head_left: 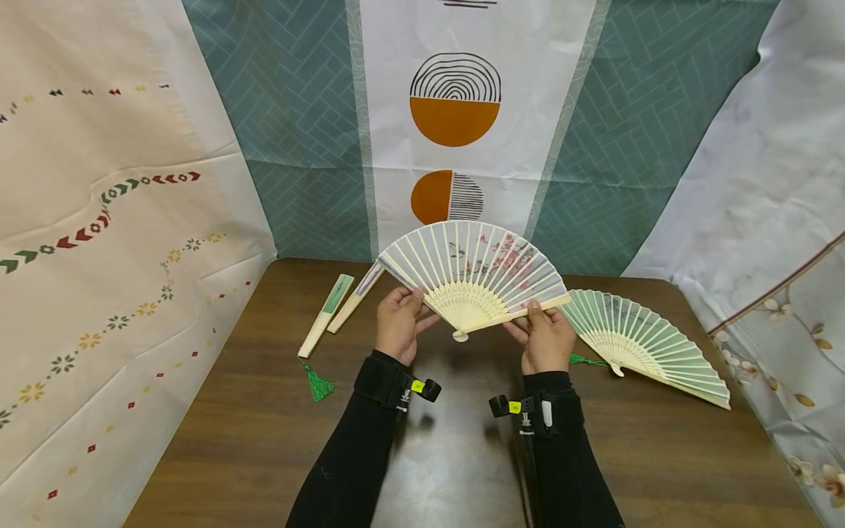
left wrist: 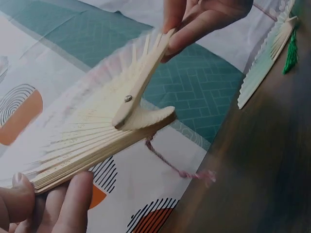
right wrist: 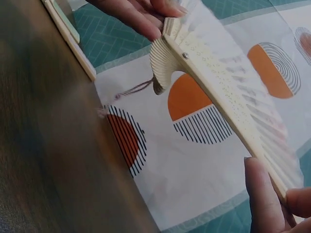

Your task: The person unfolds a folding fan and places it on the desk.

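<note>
A pale folding fan (head_left: 472, 268) with pinkish-red blossoms and light wooden ribs is spread wide, held up over the table. My left hand (head_left: 398, 324) pinches its left outer stick between thumb and fingers. On the other side, my right hand (head_left: 549, 342) pinches the right outer stick. Both wrist views show the metal rivet (left wrist: 128, 98) at the pivot, with a thin pinkish cord (left wrist: 163, 158) dangling from the curved rib ends. In the left wrist view, the ribs near my left fingers (left wrist: 77, 196) lie stacked closely together.
An open green fan (head_left: 650, 341) lies on the wooden table (head_left: 244, 433) at the right, with a green tassel (head_left: 586, 360). To the left lie a folded green fan (head_left: 326, 315) with its tassel (head_left: 319, 383) and another folded fan (head_left: 356, 298). Patterned cloths (head_left: 304, 183) hang around the table.
</note>
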Demonstrator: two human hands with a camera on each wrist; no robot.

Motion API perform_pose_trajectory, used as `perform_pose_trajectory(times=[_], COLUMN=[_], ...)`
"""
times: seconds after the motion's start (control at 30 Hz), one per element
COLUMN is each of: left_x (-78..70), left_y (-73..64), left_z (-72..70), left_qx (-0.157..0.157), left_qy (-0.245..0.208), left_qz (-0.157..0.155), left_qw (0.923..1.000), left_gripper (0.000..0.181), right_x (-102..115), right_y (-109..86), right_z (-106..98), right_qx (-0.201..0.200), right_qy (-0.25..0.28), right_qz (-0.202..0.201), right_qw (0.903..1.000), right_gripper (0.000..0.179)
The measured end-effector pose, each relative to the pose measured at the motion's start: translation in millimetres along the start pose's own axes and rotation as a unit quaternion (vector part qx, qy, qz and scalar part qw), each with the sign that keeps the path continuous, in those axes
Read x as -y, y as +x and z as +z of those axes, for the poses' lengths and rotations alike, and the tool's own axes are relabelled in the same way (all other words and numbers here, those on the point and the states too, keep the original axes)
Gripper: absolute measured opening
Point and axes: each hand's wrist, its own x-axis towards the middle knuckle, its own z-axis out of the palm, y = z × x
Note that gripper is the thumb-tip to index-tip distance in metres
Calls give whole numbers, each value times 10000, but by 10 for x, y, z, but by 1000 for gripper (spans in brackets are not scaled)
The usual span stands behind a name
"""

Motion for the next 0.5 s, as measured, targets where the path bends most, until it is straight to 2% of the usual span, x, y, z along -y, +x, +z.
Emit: perform_pose_trajectory(times=[0.27, 0.5], left_x=[-5, 17], left_y=[-26, -5], left_z=[11, 26], left_qx=[-120, -183], left_qy=[-279, -614], left_qz=[158, 249], left_qw=[9994, 9976], left_gripper=[15, 13], right_x=[-3, -1], right_y=[6, -1], right_z=[-26, -19], right_qx=[-120, -350], right_qy=[73, 374], right_qz=[-43, 46], right_qw=[9999, 9987], right_gripper=[36, 26])
